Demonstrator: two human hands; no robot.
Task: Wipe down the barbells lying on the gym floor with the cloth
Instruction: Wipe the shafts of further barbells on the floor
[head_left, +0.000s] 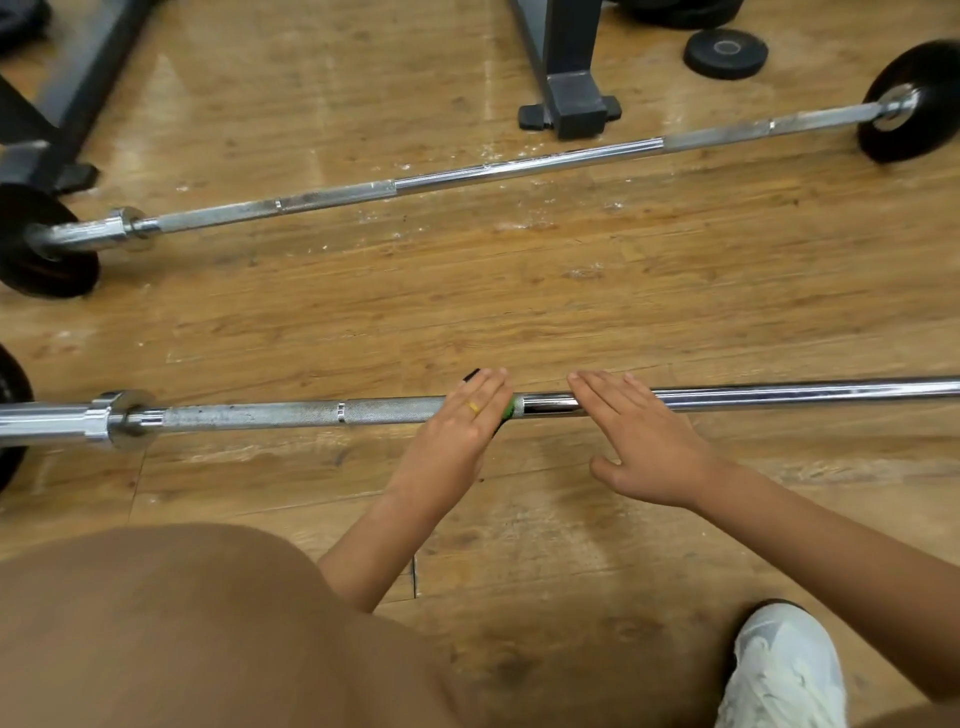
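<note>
Your flat-fingered left hand (462, 421) presses the cloth (511, 407) onto the near barbell (291, 414); beside it, your open, empty right hand (644, 441) likely steadies the bar.

Open wooden floor (467, 291) between near barbell (779, 392) and far barbell (519, 169); rack foot (571, 111) and loose weight plate (724, 52) beyond; mounted plates (36, 244) blocking left ends.

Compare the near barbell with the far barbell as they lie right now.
The near barbell has both hands on it, the left hand pressing a cloth to the shaft, the right hand flat beside it; the far barbell is untouched. The near barbell runs level, its right end out of frame; the far barbell slants, a black plate showing at each end. Both are chrome, partly knurled, lying on the wooden floor.
</note>
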